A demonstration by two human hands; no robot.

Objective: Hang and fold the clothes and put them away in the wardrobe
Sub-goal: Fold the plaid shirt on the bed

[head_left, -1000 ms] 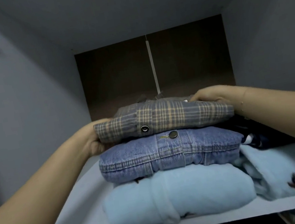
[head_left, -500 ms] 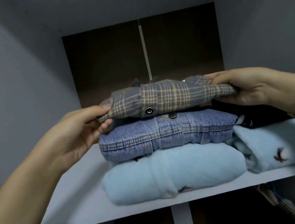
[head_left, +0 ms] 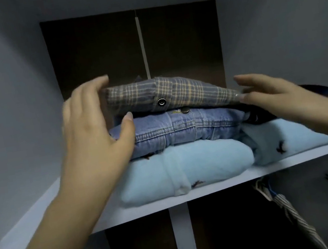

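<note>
While folded, plaid shirt tilts atop denim garment.

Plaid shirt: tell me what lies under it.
Under the plaid shirt sits a folded denim garment, then a light blue garment on the shelf. How far back they reach is covered.
</note>
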